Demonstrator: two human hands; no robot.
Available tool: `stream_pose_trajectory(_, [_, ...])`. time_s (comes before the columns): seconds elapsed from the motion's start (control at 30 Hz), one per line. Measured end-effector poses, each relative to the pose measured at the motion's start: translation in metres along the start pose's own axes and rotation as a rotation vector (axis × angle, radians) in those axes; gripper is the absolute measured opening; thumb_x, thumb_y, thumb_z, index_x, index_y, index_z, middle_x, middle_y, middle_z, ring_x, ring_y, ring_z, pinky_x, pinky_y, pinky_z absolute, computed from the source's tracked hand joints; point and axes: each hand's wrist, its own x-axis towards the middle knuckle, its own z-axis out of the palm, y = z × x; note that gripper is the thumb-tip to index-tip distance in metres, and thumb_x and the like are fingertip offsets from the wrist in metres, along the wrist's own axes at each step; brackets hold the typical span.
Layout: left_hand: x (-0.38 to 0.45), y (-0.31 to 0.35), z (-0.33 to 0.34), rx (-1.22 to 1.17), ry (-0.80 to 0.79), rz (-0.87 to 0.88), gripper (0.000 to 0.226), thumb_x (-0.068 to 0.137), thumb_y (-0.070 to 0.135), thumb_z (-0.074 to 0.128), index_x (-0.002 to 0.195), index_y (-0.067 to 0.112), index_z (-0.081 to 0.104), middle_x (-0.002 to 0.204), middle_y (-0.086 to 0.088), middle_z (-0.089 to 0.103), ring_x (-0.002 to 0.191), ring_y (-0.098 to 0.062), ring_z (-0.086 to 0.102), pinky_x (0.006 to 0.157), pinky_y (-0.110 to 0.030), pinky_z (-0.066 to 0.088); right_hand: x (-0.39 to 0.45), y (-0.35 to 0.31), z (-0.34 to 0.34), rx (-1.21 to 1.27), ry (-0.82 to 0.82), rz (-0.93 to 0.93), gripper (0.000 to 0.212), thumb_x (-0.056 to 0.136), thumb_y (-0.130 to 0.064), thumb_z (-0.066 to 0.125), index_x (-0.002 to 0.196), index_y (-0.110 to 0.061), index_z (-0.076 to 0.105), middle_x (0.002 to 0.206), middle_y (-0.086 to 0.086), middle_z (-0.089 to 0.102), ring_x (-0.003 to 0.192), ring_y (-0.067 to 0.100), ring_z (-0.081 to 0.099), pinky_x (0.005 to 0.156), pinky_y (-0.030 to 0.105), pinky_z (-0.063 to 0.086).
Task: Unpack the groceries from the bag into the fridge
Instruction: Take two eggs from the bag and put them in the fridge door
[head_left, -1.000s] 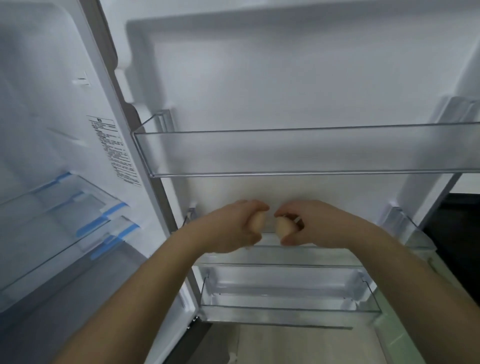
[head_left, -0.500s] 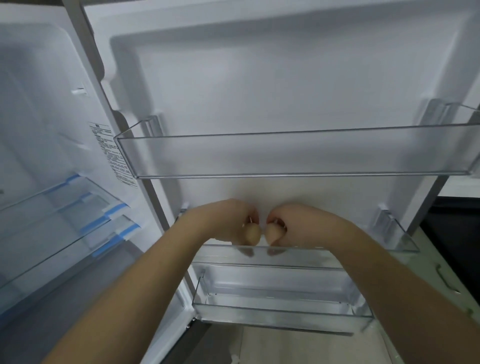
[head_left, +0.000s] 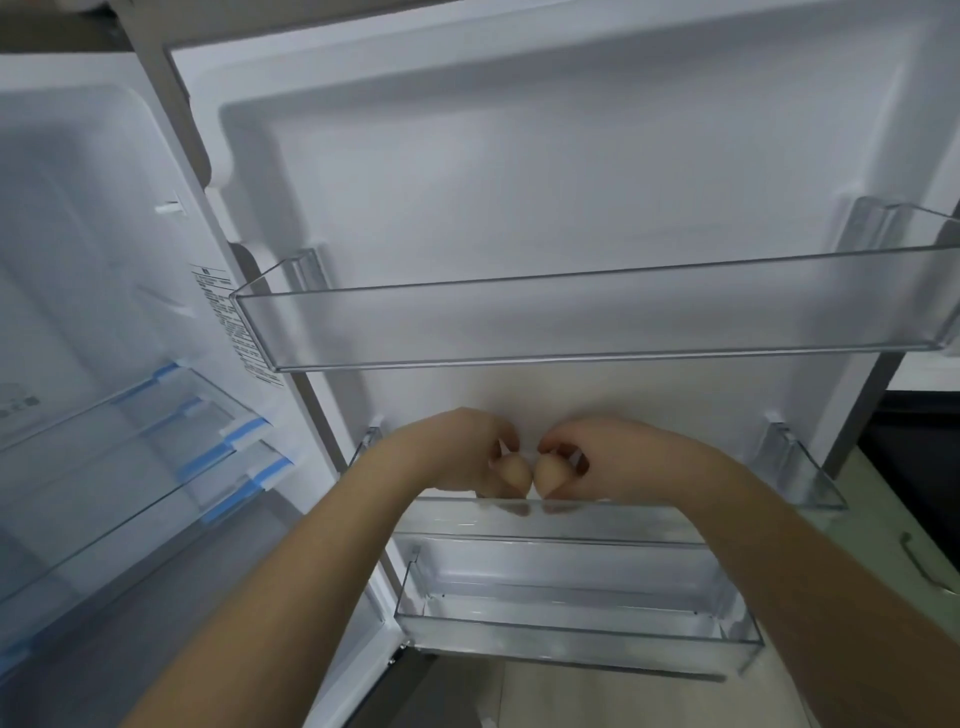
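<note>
I see left hand (head_left: 462, 457) pinching egg (head_left: 514, 472) | right hand (head_left: 613, 462) pinching second egg (head_left: 549, 472) | eggs touching, frame centre, above middle door bin (head_left: 571, 519)

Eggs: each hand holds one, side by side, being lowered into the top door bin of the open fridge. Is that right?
Not quite. The head view shows the left hand and right hand each holding an egg side by side, but at the middle door bin. The top door bin is above them.

light: even, cool, bright | shadows: soft | focus: slightly soft | edges: wide-angle bending
</note>
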Motion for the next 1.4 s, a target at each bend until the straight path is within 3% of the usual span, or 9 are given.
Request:
stream_pose_trajectory(0.2, [-0.006,-0.007,0.003,-0.033,0.045,0.002,0.048,0.081,0.044,0.069,0.124,0.026,0.057,0.113,0.01,0.065,0.093,-0.014,0.058,0.079,-0.025,0.044,-0.001,0.007,-0.001,0.053,-0.027,0.019,0.032,0.082,-0.043,0.068,0.106,-0.022,0.063,0.1,-0.003,0.066,0.092,0.018,0.061,0.082,0.034,0.048])
stream_pose_trajectory(0.33, [-0.011,-0.013,0.005,-0.036,0.086,-0.012,0.048,0.082,0.049,0.067,0.125,0.03,0.054,0.111,0.013,0.066,0.086,-0.009,0.06,0.067,-0.019,0.042,-0.005,0.008,-0.002,0.08,0.005,0.062,0.033,0.097,-0.044,0.047,0.121,-0.025,0.058,0.114,-0.005,0.062,0.101,0.015,0.058,0.09,0.031,0.045])
stream_pose_trajectory(0.5, [-0.021,-0.014,0.005,-0.062,0.107,-0.062,0.055,0.083,0.055,0.064,0.132,0.033,0.049,0.118,0.013,0.062,0.097,-0.011,0.059,0.086,-0.029,0.048,-0.011,0.007,-0.003,0.122,0.056,0.053,0.033,0.099,-0.042,0.044,0.125,-0.026,0.057,0.119,-0.005,0.06,0.105,0.015,0.057,0.094,0.031,0.044])
stream_pose_trajectory(0.73, [-0.033,-0.014,0.01,-0.058,0.173,-0.129,0.05,0.088,0.06,0.054,0.13,0.033,0.05,0.118,0.011,0.062,0.101,-0.011,0.059,0.09,-0.03,0.047,-0.015,0.01,0.004,0.116,0.078,0.047,0.032,0.098,-0.044,0.044,0.124,-0.03,0.056,0.119,-0.006,0.061,0.102,0.013,0.057,0.093,0.033,0.046])
stream_pose_trajectory(0.97, [-0.045,-0.002,0.028,-0.044,0.488,-0.174,0.045,0.092,0.057,0.049,0.128,0.03,0.051,0.116,0.006,0.061,0.098,-0.012,0.059,0.082,-0.03,0.046,-0.029,-0.003,0.01,0.063,0.184,0.06,0.045,0.097,-0.05,0.037,0.128,-0.023,0.055,0.124,0.002,0.059,0.11,0.021,0.055,0.093,0.036,0.043])
stream_pose_trajectory(1.17, [-0.06,0.01,0.051,0.085,0.681,-0.162,0.051,0.096,0.053,0.039,0.137,0.023,0.045,0.13,0.0,0.058,0.113,-0.023,0.056,0.093,-0.037,0.041,-0.045,-0.015,0.018,-0.157,0.326,0.056,0.047,0.097,-0.05,0.033,0.126,-0.02,0.056,0.12,0.006,0.061,0.108,0.027,0.056,0.089,0.039,0.045])
stream_pose_trajectory(1.3, [-0.075,0.01,0.062,0.179,0.686,-0.182,0.071,0.088,0.064,0.013,0.137,0.024,0.047,0.138,0.001,0.052,0.126,-0.022,0.048,0.104,-0.04,0.032,-0.061,-0.026,0.028,-0.275,0.453,0.029,0.059,0.096,-0.052,0.022,0.123,-0.016,0.06,0.126,0.008,0.061,0.111,0.029,0.057,0.092,0.041,0.046])
stream_pose_trajectory(1.4, [-0.088,0.009,0.067,0.216,0.671,-0.187,0.076,0.085,0.066,0.006,0.143,0.029,0.039,0.153,0.0,0.037,0.14,-0.026,0.032,0.113,-0.047,0.025,-0.072,-0.041,0.037,-0.314,0.506,0.043,0.067,0.094,-0.053,0.012,0.127,-0.017,0.059,0.136,0.01,0.056,0.12,0.03,0.053,0.1,0.043,0.041])
